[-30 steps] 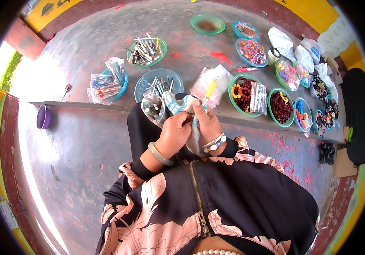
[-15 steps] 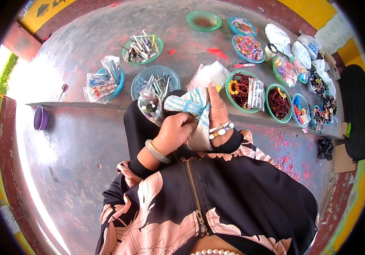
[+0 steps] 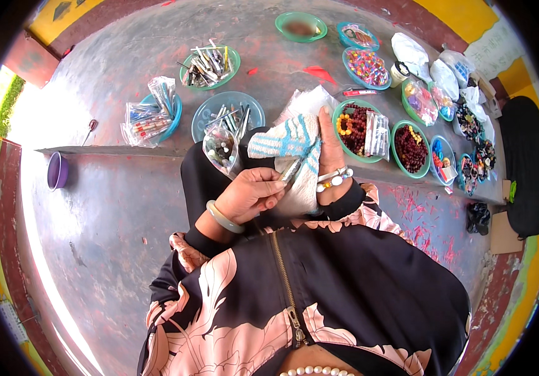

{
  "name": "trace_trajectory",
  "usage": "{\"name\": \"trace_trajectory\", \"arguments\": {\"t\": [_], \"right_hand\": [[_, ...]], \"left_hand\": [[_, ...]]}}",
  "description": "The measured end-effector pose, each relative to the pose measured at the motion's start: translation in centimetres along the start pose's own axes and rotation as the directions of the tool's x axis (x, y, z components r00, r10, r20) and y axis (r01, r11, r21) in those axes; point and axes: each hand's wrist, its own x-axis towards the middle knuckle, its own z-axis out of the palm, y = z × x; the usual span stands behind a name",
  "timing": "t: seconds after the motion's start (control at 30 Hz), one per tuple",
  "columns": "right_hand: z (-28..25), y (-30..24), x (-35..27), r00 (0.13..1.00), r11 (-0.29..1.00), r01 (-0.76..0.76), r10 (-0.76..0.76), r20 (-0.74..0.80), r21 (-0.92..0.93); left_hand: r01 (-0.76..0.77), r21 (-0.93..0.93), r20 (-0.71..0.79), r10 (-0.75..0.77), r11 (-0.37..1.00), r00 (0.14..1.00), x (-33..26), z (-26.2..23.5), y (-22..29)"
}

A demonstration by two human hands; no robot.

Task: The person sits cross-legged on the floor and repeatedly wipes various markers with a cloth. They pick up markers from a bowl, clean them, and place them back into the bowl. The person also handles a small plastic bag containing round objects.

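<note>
My left hand (image 3: 253, 193), with a pale bangle at its wrist, pinches one end of a slim silvery pen (image 3: 290, 170). The pen's other end lies against a white cloth with light-blue stripes (image 3: 288, 141). This cloth drapes over my right hand (image 3: 330, 147), whose thumb points up beside it; the other fingers are hidden under the fabric, closed round it. Just beyond my left hand, a clear plastic bag (image 3: 220, 152) of pens rests by my dark-clad knee.
On the raised concrete ledge stand a blue bowl of pens (image 3: 258, 114), a green bowl of pens (image 3: 237, 64) and a bowl of bagged pens (image 3: 177, 119). Bowls of dark red beads (image 3: 343, 149) and colourful beads (image 3: 347, 61) sit to the right. A purple bucket (image 3: 58, 171) stands at left.
My left hand has drawn back slightly, and the pen now shows between its fingers and the cloth. My right hand and the cloth have shifted a little to the right.
</note>
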Motion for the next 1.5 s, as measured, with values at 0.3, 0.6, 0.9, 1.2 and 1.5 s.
{"name": "trace_trajectory", "arguments": {"t": [0.3,0.6,0.9,1.2,1.5], "right_hand": [[-1.6,-9.8,1.3,0.986,0.986,0.138,-0.129,0.101,-0.090],[-1.8,-6.1,-0.9,0.949,0.418,0.316,-0.123,0.292,-0.852],[-0.1,0.7,-5.5,0.903,0.626,0.091,0.277,0.330,-0.774],[0.8,-2.1,-4.4,0.931,0.415,0.348,-0.046,0.363,-0.840],[4.7,-4.4,-3.5,0.737,-0.002,0.674,-0.064,0.673,-0.738]], "left_hand": [[0.064,-0.043,-0.014,-0.065,0.997,0.998,-2.4,-2.0,-1.5],[-0.113,0.061,-0.197,0.123,0.992,0.973,-2.2,-0.7,-0.8],[-0.188,0.450,-0.262,0.330,0.873,0.907,-1.8,0.8,-0.6],[-0.123,0.957,-0.169,0.847,0.263,0.503,-4.2,-0.6,1.7],[0.180,0.929,-0.371,0.780,0.324,0.504,-4.3,-3.9,3.6]]}}
